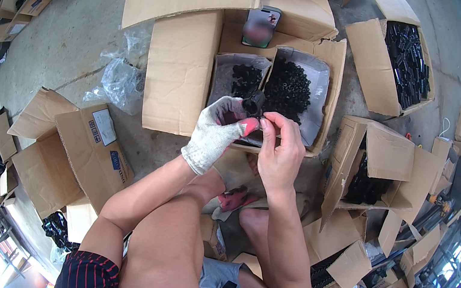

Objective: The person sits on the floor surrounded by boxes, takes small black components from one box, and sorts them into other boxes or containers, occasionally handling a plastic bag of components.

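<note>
Two-handed work on a small part above an open carton. The left hand (217, 131), in a pale knitted glove with a red thumb tip, is closed on a black cylindrical part (254, 103), which sits at its fingertips over the near side of two grey trays. The bare right hand (281, 155) brings thumb and forefinger together just beside the gloved thumb; whether a smaller piece lies in that pinch cannot be told. Beneath, the left tray (223, 68) and the right tray (318, 91) stand side by side in the cardboard box (180, 74), the latter bearing a spread of small black pieces (289, 86), many apparently ring-shaped. The step appears to be a fine fitting or adjustment at the near end of the part. For good execution, the gloved hand should serve as a steady vise, gripping firmly without covering the working end, while the bare fingertips, better suited to feeling small edges, press squarely along the part's axis; a skewed push would probably cock a small piece or let it slip. Keeping both hands low over the trays is advisable, so that anything dropped is caught there.
</note>
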`<state>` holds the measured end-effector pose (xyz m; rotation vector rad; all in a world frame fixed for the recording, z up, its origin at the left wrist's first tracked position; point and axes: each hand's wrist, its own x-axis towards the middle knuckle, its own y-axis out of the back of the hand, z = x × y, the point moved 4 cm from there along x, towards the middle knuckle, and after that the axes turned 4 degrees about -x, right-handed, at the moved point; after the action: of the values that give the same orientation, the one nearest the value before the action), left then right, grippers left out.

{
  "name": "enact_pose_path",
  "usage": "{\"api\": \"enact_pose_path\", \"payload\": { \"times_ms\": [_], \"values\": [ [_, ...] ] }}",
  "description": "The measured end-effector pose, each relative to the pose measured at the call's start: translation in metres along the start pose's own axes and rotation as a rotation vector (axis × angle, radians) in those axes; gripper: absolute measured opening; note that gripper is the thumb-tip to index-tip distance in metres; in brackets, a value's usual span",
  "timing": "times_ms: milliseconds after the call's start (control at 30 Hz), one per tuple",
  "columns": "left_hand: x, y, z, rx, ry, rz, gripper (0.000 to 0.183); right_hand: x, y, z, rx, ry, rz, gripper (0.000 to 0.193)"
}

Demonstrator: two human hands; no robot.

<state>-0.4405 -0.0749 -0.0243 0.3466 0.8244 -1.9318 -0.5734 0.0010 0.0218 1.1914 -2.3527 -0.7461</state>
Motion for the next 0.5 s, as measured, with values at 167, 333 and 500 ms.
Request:
{"api": "enact_pose_path", "payload": {
  "times_ms": [167,333,500],
  "values": [
    [0.0036,0.005,-0.006,0.009,-0.028,-0.004,0.042,-0.0003,-0.0005,-0.0001,0.047,-0.026,0.015,0.012],
    [0.0023,0.0038,-0.0024,0.001,-0.035,-0.012,0.043,-0.001,-0.0014,0.0006,0.136,-0.147,0.009,0.012],
    [0.0009,0.0009,-0.0036,0.013,-0.074,-0.01,0.041,-0.0001,-0.0088,-0.0048,-0.041,-0.023,0.064,0.011]
  ]
}}
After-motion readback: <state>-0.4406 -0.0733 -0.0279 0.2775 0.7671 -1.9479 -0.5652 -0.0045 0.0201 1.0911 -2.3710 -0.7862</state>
